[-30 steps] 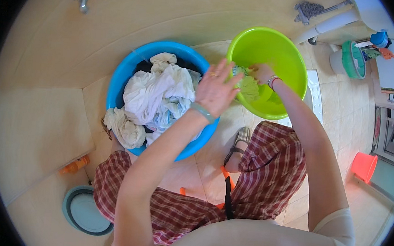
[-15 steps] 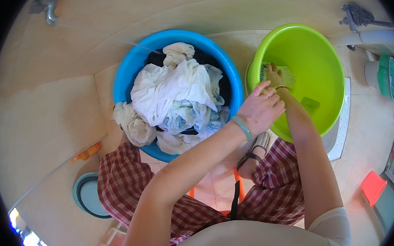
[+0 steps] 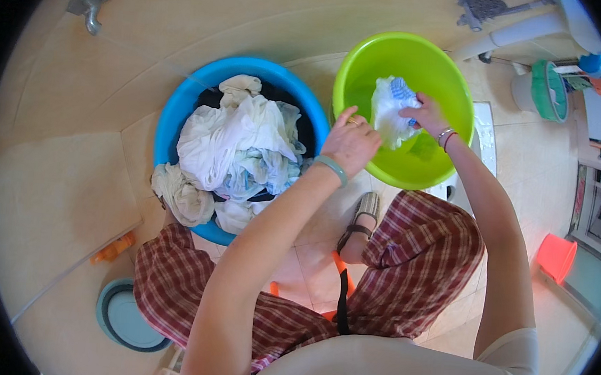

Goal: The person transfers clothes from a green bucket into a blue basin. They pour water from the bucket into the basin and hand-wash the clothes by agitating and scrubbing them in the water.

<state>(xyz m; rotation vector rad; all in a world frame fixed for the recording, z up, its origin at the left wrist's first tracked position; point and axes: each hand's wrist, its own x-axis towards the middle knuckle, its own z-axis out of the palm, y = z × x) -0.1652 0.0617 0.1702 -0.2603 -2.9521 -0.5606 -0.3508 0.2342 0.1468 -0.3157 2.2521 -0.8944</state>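
My right hand (image 3: 427, 117) grips a white cloth with a blue checked part (image 3: 392, 116), a bunched, wet-looking bundle. It hangs within the mouth of a bright green tub (image 3: 454, 83) at the right. Over the tub's near left rim hovers my left hand (image 3: 352, 142), fingers loosely bent and apart, holding nothing that I can see; whether it touches the rim I cannot tell. To the left stands a blue basin (image 3: 168, 119) heaped with white laundry (image 3: 213, 143), some dark cloth beneath. One off-white bunched cloth (image 3: 183, 194) droops over its near left rim.
A metal tap (image 3: 92, 4) juts from the wall at the far left. A grey folding basin (image 3: 114, 317) lies by my left knee. Further right are a green-lined bin (image 3: 550, 92), a white pipe (image 3: 513, 36), a mop head (image 3: 481, 8) and a red bucket (image 3: 555, 257).
My right hand has risen from inside the green tub, lifting the white and blue cloth. The left hand stays by the tub's rim. The whole view has shifted a little to the right.
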